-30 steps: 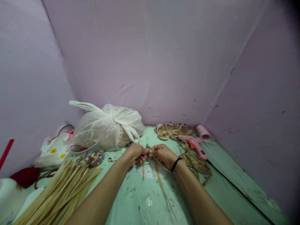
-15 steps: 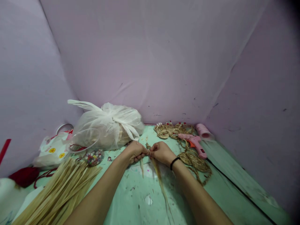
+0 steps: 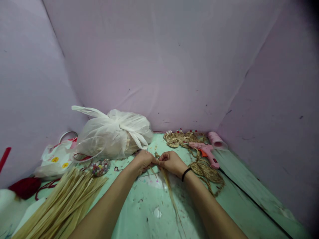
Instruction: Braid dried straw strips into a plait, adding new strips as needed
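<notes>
My left hand (image 3: 144, 162) and my right hand (image 3: 171, 162) meet above the middle of the green table, fingertips close together. Both are closed in a pinch on dry, straw-coloured fibre strands (image 3: 169, 189). A long thin strand trails down from under the right hand toward the front of the table. One short end pokes out below my left fingers. Just beyond the fingertips shows a small twisted piece of the fibre cord (image 3: 157, 154). The exact grip between the fingers is hidden. A black band (image 3: 185, 173) circles my right wrist.
Left lie a bundle of flat straw strips (image 3: 59, 202), a container of coloured beads (image 3: 100, 166) and a tied white plastic bag (image 3: 117, 132). Right are a pink glue gun (image 3: 205, 152) with black cable, coiled braided cord (image 3: 206, 171) and a pink thread spool (image 3: 216, 140). Walls enclose the table.
The short strand end below my left hand has swung to the right. My left fingers have shifted slightly against the strands; the right hand stays nearly in place.
</notes>
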The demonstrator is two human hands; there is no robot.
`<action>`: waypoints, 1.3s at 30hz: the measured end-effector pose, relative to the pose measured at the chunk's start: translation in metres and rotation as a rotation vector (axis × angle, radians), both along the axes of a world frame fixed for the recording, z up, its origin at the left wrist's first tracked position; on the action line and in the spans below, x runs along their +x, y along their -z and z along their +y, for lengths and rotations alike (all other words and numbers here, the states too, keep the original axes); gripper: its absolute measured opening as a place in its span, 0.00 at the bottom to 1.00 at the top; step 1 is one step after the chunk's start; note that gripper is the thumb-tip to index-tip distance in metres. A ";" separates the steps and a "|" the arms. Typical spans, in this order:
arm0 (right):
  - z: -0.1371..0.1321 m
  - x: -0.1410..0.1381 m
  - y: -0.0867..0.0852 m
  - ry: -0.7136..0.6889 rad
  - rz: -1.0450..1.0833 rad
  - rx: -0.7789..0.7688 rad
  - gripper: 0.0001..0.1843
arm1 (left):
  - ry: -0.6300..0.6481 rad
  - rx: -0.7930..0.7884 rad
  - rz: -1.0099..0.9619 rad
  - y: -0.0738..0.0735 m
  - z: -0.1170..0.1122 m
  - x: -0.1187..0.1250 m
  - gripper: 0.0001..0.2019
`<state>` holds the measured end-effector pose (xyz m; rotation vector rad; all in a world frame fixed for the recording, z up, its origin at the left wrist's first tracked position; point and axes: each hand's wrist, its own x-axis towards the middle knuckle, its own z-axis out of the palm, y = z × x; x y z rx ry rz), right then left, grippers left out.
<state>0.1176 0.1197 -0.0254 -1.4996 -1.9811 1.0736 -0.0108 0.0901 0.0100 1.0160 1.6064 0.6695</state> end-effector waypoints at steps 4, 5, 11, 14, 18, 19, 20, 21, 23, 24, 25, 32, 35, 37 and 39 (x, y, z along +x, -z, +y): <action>-0.003 -0.001 -0.002 0.056 0.143 -0.116 0.02 | 0.019 0.052 0.020 0.002 0.000 -0.002 0.09; -0.003 -0.002 -0.003 0.067 0.164 -0.132 0.02 | 0.021 0.056 0.020 0.002 0.000 -0.002 0.09; -0.005 -0.003 -0.003 0.072 0.064 -0.044 0.03 | -0.014 0.100 0.045 0.006 0.000 0.000 0.12; -0.006 -0.001 -0.008 0.045 -0.056 0.025 0.04 | -0.034 0.151 0.085 0.007 0.001 0.001 0.13; -0.008 0.004 -0.021 0.027 -0.208 0.067 0.07 | -0.040 0.169 0.135 0.008 0.002 0.001 0.12; -0.008 0.005 -0.024 0.026 -0.228 0.063 0.08 | -0.037 0.171 0.147 0.009 0.003 0.001 0.12; -0.008 0.006 -0.026 0.026 -0.239 0.055 0.09 | -0.033 0.173 0.156 0.009 0.004 0.001 0.12; -0.008 0.006 -0.029 0.028 -0.240 0.043 0.09 | -0.028 0.173 0.158 0.009 0.004 0.002 0.12; -0.010 0.003 -0.032 0.032 -0.233 0.011 0.08 | -0.030 0.166 0.139 0.009 0.004 0.004 0.12; -0.013 0.000 -0.034 0.031 -0.233 0.001 0.07 | -0.041 0.152 0.119 0.008 0.004 0.005 0.12; -0.016 -0.003 -0.035 0.026 -0.238 0.004 0.07 | -0.054 0.127 0.093 0.007 0.004 0.005 0.12; -0.029 -0.015 -0.036 -0.054 -0.255 0.133 0.07 | 0.002 0.026 -0.104 0.005 0.001 -0.006 0.12; -0.019 -0.006 -0.033 -0.031 -0.114 0.023 0.05 | 0.021 0.060 -0.093 0.009 0.002 -0.011 0.08; -0.013 -0.001 -0.034 0.113 0.033 -0.055 0.05 | 0.026 0.047 -0.083 0.010 0.004 -0.011 0.06; -0.013 -0.003 -0.037 0.233 0.197 -0.189 0.04 | 0.031 0.020 -0.085 0.011 0.005 -0.011 0.05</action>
